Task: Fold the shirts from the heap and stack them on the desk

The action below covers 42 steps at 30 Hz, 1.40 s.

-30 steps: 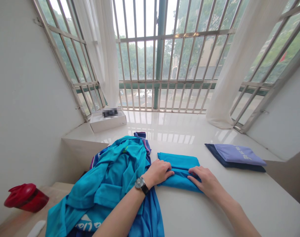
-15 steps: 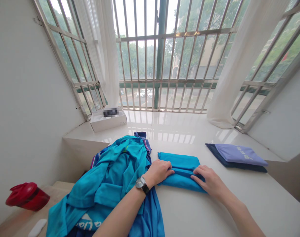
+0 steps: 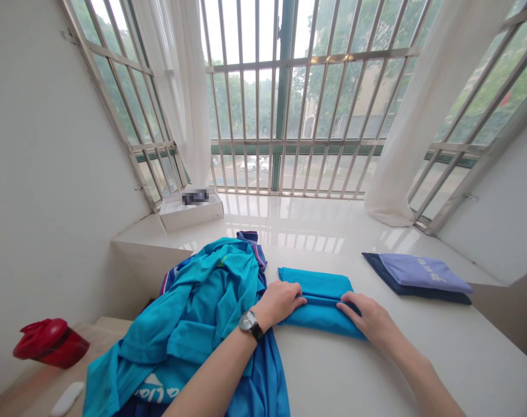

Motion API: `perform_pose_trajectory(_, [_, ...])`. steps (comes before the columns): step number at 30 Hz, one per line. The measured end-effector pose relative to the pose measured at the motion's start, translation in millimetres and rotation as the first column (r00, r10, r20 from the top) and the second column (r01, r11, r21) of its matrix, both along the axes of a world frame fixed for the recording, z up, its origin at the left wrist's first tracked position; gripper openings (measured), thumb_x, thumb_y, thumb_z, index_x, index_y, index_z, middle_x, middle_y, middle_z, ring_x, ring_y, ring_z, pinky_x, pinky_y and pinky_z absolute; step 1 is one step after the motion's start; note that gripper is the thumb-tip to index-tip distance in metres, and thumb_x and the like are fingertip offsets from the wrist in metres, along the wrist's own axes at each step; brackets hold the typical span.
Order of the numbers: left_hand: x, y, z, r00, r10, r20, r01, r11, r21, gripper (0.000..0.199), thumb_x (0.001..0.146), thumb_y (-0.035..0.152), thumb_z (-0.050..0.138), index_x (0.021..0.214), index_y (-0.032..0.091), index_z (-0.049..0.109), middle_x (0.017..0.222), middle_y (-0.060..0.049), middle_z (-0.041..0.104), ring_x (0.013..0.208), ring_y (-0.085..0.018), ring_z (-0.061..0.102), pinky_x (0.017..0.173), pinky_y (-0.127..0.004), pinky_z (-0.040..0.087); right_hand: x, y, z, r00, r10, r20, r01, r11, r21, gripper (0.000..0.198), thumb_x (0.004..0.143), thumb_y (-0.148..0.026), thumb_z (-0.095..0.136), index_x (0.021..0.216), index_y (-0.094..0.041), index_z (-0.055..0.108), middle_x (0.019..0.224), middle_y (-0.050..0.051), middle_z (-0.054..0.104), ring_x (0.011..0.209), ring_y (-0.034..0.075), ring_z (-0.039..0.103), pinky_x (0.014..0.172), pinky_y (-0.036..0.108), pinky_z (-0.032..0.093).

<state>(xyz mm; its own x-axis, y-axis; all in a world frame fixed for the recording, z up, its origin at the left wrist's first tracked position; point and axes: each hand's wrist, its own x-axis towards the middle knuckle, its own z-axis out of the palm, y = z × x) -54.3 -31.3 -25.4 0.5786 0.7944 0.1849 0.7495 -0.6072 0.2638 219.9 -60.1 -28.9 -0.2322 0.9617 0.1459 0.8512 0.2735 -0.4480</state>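
A folded blue shirt [image 3: 318,284] lies flat on the white surface in front of me, with a crease running across its middle. My left hand [image 3: 283,301], with a watch [image 3: 248,321] on its wrist, has its fingers curled on the shirt's left part, thumb at the crease. On the right end, my right hand [image 3: 363,313] grips the cloth near the same crease between thumb and fingers. Left of the shirt is a loose heap of teal and blue clothes [image 3: 215,289]; my left forearm passes over it.
Two folded garments, lavender [image 3: 424,271] over dark navy, lie stacked at the right. A white box [image 3: 191,214] stands at the back left under the barred window. Lower left are a red bag-like item [image 3: 50,343] and a white object [image 3: 68,398]. Pale curtains [image 3: 398,191] hang to the sill.
My right fingers have shifted slightly along the crease, and the fold lies flatter and narrower. My left hand stays in place on the shirt.
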Motion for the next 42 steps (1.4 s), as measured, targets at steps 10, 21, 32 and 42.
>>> perform_pose_trajectory(10, [0.6,1.7,-0.6,0.999,0.035,-0.002,-0.035,0.999,-0.04,0.027,0.097,0.047,0.052,0.098,0.022,0.061,0.091,-0.003,0.071,0.084,-0.022,0.067,0.072,-0.028,0.047,-1.4,0.8,3.0,0.998,-0.013,-0.054,0.011,0.999,-0.043,0.027,0.092,-0.048,0.047,0.083,-0.027,0.06,0.085,0.001,0.07,0.079,0.022,0.065,0.072,0.031,0.048])
perform_pose_trajectory(21, [0.9,-1.4,8.4,0.996,0.069,0.061,-0.06,0.989,-0.134,0.024,0.096,0.045,0.055,0.097,0.022,0.063,0.095,-0.003,0.072,0.089,-0.022,0.068,0.075,-0.027,0.047,-1.0,2.3,4.3,0.995,-0.066,-0.072,0.059,0.993,-0.104,0.033,0.09,-0.055,0.044,0.081,-0.027,0.06,0.081,0.001,0.07,0.077,0.023,0.065,0.072,0.031,0.046])
perform_pose_trajectory(32, [1.0,-0.7,9.9,0.992,0.079,0.098,-0.065,0.988,-0.139,0.028,0.096,0.044,0.055,0.095,0.021,0.071,0.093,-0.004,0.073,0.086,-0.021,0.067,0.074,-0.026,0.046,2.6,10.9,-5.7,0.992,-0.093,-0.087,0.084,0.991,-0.104,0.034,0.088,-0.057,0.049,0.078,-0.028,0.063,0.077,0.0,0.071,0.075,0.022,0.065,0.068,0.029,0.044])
perform_pose_trajectory(42, [1.5,-3.0,7.5,0.997,0.075,0.016,-0.075,0.997,-0.005,0.034,0.096,0.048,0.054,0.087,0.018,0.069,0.086,-0.006,0.07,0.082,-0.021,0.065,0.07,-0.027,0.046,-0.5,9.2,-5.8,0.99,-0.109,-0.085,0.1,0.99,-0.103,0.037,0.087,-0.059,0.048,0.076,-0.027,0.062,0.08,0.002,0.071,0.078,0.025,0.065,0.071,0.031,0.045])
